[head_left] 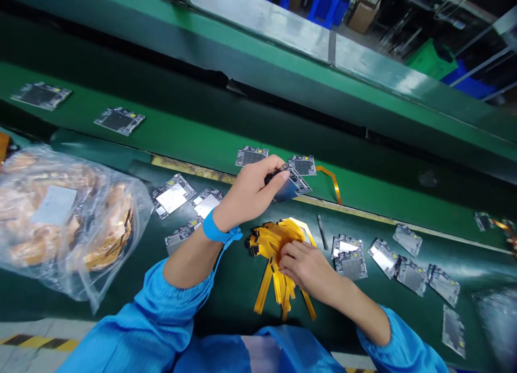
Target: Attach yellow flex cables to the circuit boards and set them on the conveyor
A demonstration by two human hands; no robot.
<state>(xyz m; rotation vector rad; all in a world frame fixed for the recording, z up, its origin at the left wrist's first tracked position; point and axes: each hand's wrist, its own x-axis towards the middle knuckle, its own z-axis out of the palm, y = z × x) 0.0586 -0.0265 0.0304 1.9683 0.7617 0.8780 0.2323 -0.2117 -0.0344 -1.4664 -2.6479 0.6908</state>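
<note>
My left hand (255, 189), with a blue wrist strap (220, 229), is closed on a circuit board (298, 183) at the edge of the green belt. The board is tilted, and my fingers hide part of it. Just beyond lie another circuit board (251, 155) and a board (302, 164) with an orange flex cable (334, 183) stretching from it. Below, my right hand (309, 266) rests on a heap of yellow flex cables (271, 238), fingers curled and pressed together on the cables; their tips are partly hidden.
A clear plastic bag (76, 217) of flex cables lies at left. Several boards (173, 196) sit beside my left forearm, and more boards (411, 276) lie at right. A thin dark tool (322, 232) lies near the heap. The green belt (181, 141) carries further boards.
</note>
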